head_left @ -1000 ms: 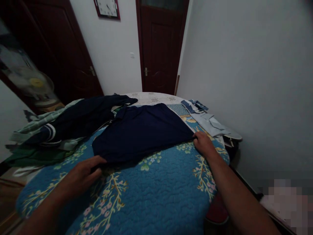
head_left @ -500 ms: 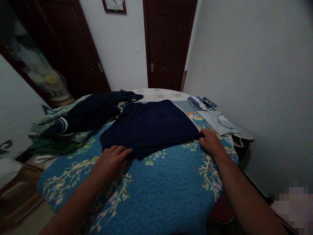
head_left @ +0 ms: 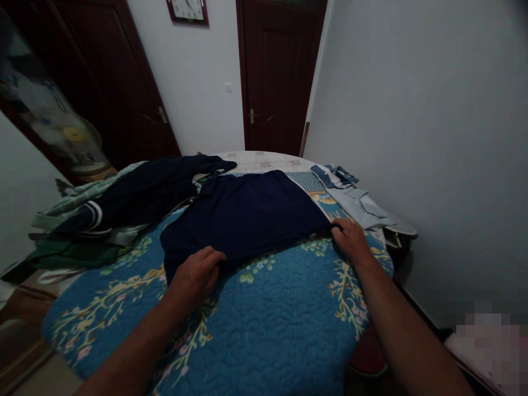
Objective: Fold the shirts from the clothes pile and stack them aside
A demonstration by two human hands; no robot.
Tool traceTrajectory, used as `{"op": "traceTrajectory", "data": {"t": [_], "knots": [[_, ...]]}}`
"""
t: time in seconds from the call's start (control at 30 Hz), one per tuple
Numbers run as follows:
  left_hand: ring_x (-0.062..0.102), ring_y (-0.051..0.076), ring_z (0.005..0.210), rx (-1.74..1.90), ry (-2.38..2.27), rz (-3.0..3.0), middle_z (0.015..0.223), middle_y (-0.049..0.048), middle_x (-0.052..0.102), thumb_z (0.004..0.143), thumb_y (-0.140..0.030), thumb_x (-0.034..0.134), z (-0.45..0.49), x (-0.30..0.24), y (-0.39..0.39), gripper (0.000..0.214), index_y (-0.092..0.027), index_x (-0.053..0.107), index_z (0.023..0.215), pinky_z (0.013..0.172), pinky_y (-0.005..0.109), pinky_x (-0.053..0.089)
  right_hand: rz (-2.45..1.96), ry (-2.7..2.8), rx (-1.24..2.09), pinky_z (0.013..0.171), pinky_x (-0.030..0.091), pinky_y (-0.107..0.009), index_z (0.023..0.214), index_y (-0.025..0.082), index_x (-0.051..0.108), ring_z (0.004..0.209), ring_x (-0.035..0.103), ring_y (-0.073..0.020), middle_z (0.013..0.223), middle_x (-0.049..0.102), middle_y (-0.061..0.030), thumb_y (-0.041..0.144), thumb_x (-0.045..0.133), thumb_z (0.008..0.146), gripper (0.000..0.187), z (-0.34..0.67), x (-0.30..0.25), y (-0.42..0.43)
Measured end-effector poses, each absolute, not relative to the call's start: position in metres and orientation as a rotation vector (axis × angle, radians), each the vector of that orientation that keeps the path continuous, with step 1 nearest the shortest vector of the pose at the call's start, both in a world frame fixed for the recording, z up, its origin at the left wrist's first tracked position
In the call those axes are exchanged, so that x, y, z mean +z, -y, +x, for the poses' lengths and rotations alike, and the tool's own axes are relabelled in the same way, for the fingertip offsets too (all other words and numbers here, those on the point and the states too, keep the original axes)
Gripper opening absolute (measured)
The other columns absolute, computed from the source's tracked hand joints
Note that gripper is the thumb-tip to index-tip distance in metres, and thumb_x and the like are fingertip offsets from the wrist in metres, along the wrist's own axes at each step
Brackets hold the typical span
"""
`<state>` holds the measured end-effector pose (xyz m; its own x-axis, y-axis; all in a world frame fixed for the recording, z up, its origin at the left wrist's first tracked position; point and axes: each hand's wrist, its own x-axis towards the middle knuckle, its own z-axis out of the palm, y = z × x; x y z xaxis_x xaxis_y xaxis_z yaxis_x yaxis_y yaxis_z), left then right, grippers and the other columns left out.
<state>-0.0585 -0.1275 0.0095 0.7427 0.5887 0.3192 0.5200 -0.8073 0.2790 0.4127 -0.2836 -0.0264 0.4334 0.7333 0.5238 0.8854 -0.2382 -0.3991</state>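
Observation:
A dark navy garment (head_left: 251, 212), which looks like a pair of shorts with white piping down its right side, lies spread on a blue quilted cover (head_left: 280, 319). Its gathered edge faces away from me and its wide hem faces me. My left hand (head_left: 200, 269) is closed at the near left part of the hem, thumb against fingers. At the near right corner, my right hand (head_left: 350, 237) pinches the hem between thumb and fingers. The cloth inside both grips is mostly hidden.
A heap of clothes, with a dark navy jacket (head_left: 152, 184) on top, lies at the left. Folded grey clothing (head_left: 358, 206) and a blue-and-white folded piece (head_left: 334, 176) sit at the right edge, near the wall. A red stool (head_left: 368, 352) shows below the table's right side.
The near hem by my left hand is straighter, and its drooping fold has been drawn in. My right hand stays at its corner. The whole view has shifted slightly.

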Motion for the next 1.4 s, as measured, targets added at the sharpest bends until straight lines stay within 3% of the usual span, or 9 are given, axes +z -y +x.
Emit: {"op": "traceTrajectory", "data": {"t": [0.17,0.43,0.63,0.77,0.9,1.07,1.2,1.3,1.4], "knots": [[0.068,0.025,0.096,0.515,-0.853,2.811,0.103,0.007,0.072,0.099,-0.023,0.054,-0.056,0.004,0.126,0.023,-0.026,0.073,0.112,0.085,0.038,0.05,-1.986,1.32,-0.302,0.094,0.052,-0.036,0.098,0.022,0.078,0.097,0.067,-0.0251,0.094,0.073,-0.0074,0.024,0.049,0.09,0.029,0.41,-0.025,0.283],[0.067,0.021,0.089,0.623,-0.688,2.687,0.094,0.0055,0.07,0.105,-0.031,0.052,-0.059,-0.001,0.12,0.022,-0.024,0.073,0.104,0.082,0.033,0.051,-2.122,1.33,-0.389,0.094,0.051,-0.035,0.084,0.02,0.076,0.096,0.065,-0.025,0.094,0.069,-0.0097,0.015,0.05,0.085,0.026,0.415,-0.029,0.284],[0.064,0.021,0.093,0.518,-0.682,2.75,0.098,0.005,0.07,0.099,-0.019,0.054,-0.063,-0.003,0.121,0.02,-0.026,0.074,0.102,0.083,0.034,0.049,-2.468,1.264,-0.363,0.089,0.045,-0.031,0.093,0.018,0.079,0.101,0.064,-0.0238,0.104,0.07,-0.0127,0.011,0.05,0.089,0.03,0.41,-0.028,0.288],[0.065,0.024,0.105,0.582,-0.853,2.728,0.113,0.0079,0.071,0.1,-0.024,0.061,-0.073,0.009,0.127,0.021,-0.025,0.072,0.118,0.093,0.039,0.051,-2.484,1.304,-0.441,0.087,0.045,-0.035,0.095,0.017,0.079,0.097,0.062,-0.0265,0.102,0.069,-0.0147,0.012,0.051,0.087,0.029,0.411,-0.026,0.29],[0.065,0.029,0.11,0.509,-1.01,2.801,0.121,0.0098,0.072,0.095,-0.03,0.072,-0.098,0.017,0.134,0.035,-0.024,0.07,0.13,0.095,0.043,0.051,-2.213,1.462,-0.579,0.096,0.046,-0.043,0.093,0.017,0.073,0.1,0.061,-0.0312,0.097,0.068,-0.0152,0.012,0.055,0.082,0.022,0.396,-0.014,0.285],[0.066,0.029,0.101,0.467,-1.11,2.827,0.108,0.0093,0.075,0.101,-0.028,0.061,-0.121,0.009,0.137,0.02,-0.022,0.076,0.113,0.09,0.043,0.05,-1.712,1.881,-0.177,0.097,0.05,-0.039,0.101,0.022,0.069,0.103,0.064,-0.026,0.104,0.069,-0.0104,0.012,0.051,0.091,0.022,0.31,0.007,0.278],[0.071,0.027,0.102,0.562,-1.165,2.637,0.11,0.0092,0.078,0.107,-0.033,0.048,-0.123,0.002,0.128,0.03,-0.022,0.074,0.116,0.092,0.04,0.052,-1.484,2.214,0.151,0.098,0.052,-0.036,0.118,0.02,0.071,0.109,0.063,-0.0227,0.118,0.07,-0.01,0.016,0.056,0.1,0.025,0.218,0.018,0.268],[0.073,0.025,0.103,0.592,-1.161,2.49,0.115,0.0084,0.08,0.107,-0.04,0.046,-0.12,0.002,0.118,0.034,-0.024,0.074,0.118,0.093,0.037,0.053,-1.489,2.291,0.171,0.102,0.051,-0.039,0.132,0.019,0.069,0.115,0.061,-0.0244,0.127,0.069,-0.0115,0.027,0.064,0.102,0.031,0.168,0.018,0.25],[0.074,0.024,0.098,0.538,-1.16,2.373,0.108,0.0062,0.081,0.105,-0.044,0.048,-0.117,0.005,0.107,0.034,-0.026,0.075,0.116,0.09,0.036,0.054,-1.594,2.297,0.101,0.1,0.051,-0.041,0.126,0.019,0.072,0.114,0.06,-0.027,0.124,0.07,-0.0125,0.034,0.067,0.102,0.029,0.143,0.009,0.227]]}}
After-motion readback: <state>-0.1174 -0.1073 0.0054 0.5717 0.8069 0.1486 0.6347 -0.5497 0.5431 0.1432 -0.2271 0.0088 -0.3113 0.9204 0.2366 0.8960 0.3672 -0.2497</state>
